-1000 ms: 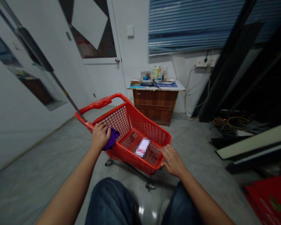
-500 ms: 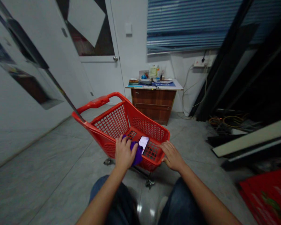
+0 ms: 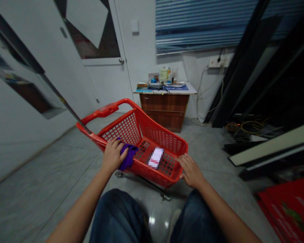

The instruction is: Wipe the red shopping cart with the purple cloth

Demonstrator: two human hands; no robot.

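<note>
A red plastic shopping cart (image 3: 144, 170) stands in front of my knees, its handle at the far left. My left hand (image 3: 113, 154) is closed over a purple cloth (image 3: 128, 157), pressed on the cart's near top rim. Part of the cloth spreads out to the right of my fingers and hangs over the side. At the cart's right end, my right hand (image 3: 192, 171) grips the rim with its fingers over the edge. A phone (image 3: 156, 157) with a bright, blurred-out screen lies on the basket floor between my hands.
A long pole (image 3: 63, 101) slants from the cart's handle end to the upper left. Behind the cart, a wooden cabinet (image 3: 164, 103) bears assorted small items. Cables (image 3: 253, 127) and long panels (image 3: 271, 143) lie at right, above a red printed box or bag (image 3: 286, 206).
My left hand has slid the purple cloth leftward along the near rim, toward the handle, uncovering more of the phone. My right hand keeps its hold on the rim; the cart sits slightly further right in view.
</note>
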